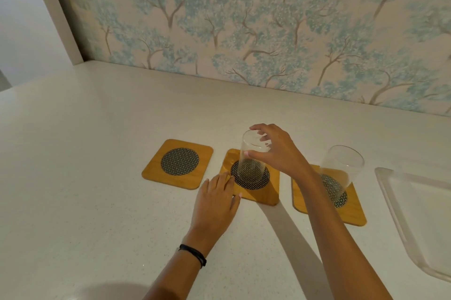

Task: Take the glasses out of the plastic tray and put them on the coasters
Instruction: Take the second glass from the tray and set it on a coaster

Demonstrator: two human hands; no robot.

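Observation:
Three square wooden coasters with dark woven round centres lie in a row on the white counter. The left coaster is bare. On the middle coaster stands a clear glass, and my right hand grips its upper part with fingers curled over the top. My left hand rests flat with its fingertips on that coaster's left edge. A second clear glass stands on the right coaster. The clear plastic tray sits at the far right, partly cut off; no glass shows in it.
A wall with blue tree-patterned wallpaper rises behind the counter. A white wall panel stands at the back left. The white counter stretches left and toward me.

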